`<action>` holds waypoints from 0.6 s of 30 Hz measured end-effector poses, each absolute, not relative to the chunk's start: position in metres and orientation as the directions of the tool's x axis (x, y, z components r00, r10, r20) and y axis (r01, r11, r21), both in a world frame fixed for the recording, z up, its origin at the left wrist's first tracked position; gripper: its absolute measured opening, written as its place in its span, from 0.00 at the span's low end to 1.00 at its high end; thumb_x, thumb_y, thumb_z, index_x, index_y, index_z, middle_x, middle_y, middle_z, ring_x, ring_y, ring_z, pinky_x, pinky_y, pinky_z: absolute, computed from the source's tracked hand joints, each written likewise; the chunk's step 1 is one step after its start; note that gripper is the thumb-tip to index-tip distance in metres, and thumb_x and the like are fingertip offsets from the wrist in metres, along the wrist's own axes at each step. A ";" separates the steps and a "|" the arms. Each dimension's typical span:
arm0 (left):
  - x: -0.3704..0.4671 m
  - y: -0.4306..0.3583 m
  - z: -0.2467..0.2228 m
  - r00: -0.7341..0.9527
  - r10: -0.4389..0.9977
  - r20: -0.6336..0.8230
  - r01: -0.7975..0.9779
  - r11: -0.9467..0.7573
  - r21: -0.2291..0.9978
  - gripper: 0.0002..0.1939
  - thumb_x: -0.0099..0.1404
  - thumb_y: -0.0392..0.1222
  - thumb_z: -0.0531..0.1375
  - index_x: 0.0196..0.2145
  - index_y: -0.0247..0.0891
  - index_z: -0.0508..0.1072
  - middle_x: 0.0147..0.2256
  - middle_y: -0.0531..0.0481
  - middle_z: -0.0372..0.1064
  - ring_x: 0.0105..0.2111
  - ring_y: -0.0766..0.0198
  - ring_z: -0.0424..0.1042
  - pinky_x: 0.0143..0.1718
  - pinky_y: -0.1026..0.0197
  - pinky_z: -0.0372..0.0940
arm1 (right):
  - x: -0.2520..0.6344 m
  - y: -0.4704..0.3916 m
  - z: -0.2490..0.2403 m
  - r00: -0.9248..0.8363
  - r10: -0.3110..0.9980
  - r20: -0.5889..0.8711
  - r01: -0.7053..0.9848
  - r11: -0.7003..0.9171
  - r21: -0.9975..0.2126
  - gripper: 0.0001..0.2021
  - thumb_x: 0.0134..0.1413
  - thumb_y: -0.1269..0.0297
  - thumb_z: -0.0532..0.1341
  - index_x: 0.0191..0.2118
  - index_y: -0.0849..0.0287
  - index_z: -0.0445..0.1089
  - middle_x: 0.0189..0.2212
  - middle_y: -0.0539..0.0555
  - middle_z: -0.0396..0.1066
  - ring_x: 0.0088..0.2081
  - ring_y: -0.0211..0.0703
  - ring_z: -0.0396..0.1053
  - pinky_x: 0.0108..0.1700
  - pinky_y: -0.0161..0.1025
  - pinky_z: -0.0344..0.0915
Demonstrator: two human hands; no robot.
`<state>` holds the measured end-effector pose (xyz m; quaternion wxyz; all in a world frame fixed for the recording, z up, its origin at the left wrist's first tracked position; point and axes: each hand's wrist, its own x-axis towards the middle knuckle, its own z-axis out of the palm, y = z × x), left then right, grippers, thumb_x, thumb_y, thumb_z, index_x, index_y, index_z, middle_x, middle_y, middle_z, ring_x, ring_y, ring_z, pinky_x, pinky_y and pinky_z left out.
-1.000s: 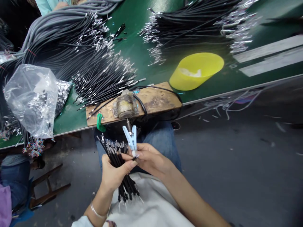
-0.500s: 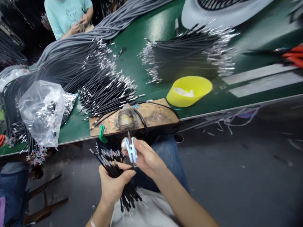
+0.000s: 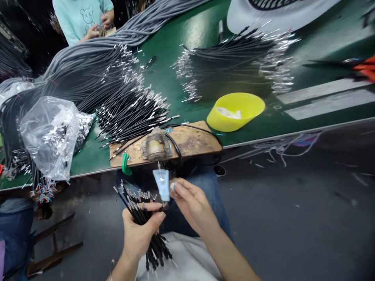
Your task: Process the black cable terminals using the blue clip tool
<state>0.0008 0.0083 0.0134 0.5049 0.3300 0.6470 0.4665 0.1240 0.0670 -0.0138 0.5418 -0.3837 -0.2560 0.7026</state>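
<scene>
My left hand (image 3: 140,230) is wrapped round a bundle of short black cables (image 3: 156,249) with metal ends, below the table edge. Its thumb and forefinger meet near the lower tip of a light blue clip (image 3: 162,184). The clip hangs at the shaft of a small motor (image 3: 156,146), which is fixed on a wooden board (image 3: 193,142). Just right of the clip, my right hand (image 3: 195,203) has its fingers pressed together, with something small and white at the fingertips.
Piles of black cables (image 3: 131,113) lie behind the board, beside a clear plastic bag (image 3: 48,136). A yellow container (image 3: 236,112), more cables (image 3: 228,66) and scissors (image 3: 363,70) are to the right. Another person (image 3: 83,17) works across the table.
My right hand has come off the blue clip and moved a little right. The clip now shows its broad face. My left hand still holds the cables.
</scene>
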 end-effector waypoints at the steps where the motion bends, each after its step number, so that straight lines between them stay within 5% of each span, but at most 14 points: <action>1: 0.000 0.008 0.013 -0.256 0.897 -0.361 -0.038 0.364 0.931 0.11 0.52 0.42 0.65 0.31 0.32 0.79 0.18 0.51 0.70 0.13 0.72 0.59 0.15 0.67 0.58 | 0.126 0.062 -0.013 -0.022 0.984 -0.175 -0.469 -0.165 -0.868 0.14 0.47 0.55 0.66 0.20 0.59 0.67 0.18 0.46 0.59 0.22 0.35 0.55 0.24 0.33 0.54; 3: 0.000 0.008 0.014 -0.214 0.903 -0.372 -0.009 0.378 0.926 0.09 0.54 0.39 0.63 0.32 0.33 0.80 0.21 0.50 0.72 0.16 0.71 0.63 0.19 0.67 0.61 | 0.129 0.052 -0.008 0.071 0.994 0.084 -0.202 0.097 -0.975 0.11 0.50 0.63 0.64 0.21 0.58 0.66 0.19 0.47 0.59 0.24 0.36 0.56 0.26 0.34 0.54; 6: 0.001 0.010 0.018 -0.141 0.922 -0.360 0.037 0.368 0.929 0.04 0.52 0.32 0.62 0.23 0.33 0.79 0.24 0.50 0.74 0.28 0.64 0.71 0.34 0.64 0.66 | 0.129 0.045 0.003 -0.099 0.924 0.370 0.129 0.381 -0.916 0.03 0.49 0.71 0.63 0.29 0.57 0.70 0.24 0.49 0.64 0.29 0.40 0.59 0.31 0.38 0.57; 10: 0.003 0.009 0.016 -0.144 0.916 -0.374 0.046 0.384 0.922 0.05 0.50 0.32 0.63 0.18 0.31 0.75 0.19 0.53 0.69 0.23 0.67 0.67 0.27 0.67 0.63 | 0.126 0.044 0.010 -0.253 0.881 0.401 0.188 0.451 -0.873 0.06 0.53 0.76 0.58 0.29 0.58 0.66 0.25 0.49 0.63 0.29 0.39 0.59 0.33 0.39 0.58; 18: -0.001 -0.002 0.004 -0.214 0.867 -0.450 -0.027 0.456 0.890 0.11 0.51 0.43 0.67 0.25 0.31 0.75 0.16 0.53 0.65 0.16 0.72 0.61 0.19 0.67 0.58 | 0.114 0.037 -0.003 0.059 0.914 0.402 0.136 0.392 -0.910 0.09 0.52 0.78 0.56 0.28 0.58 0.67 0.26 0.50 0.63 0.31 0.40 0.60 0.33 0.37 0.58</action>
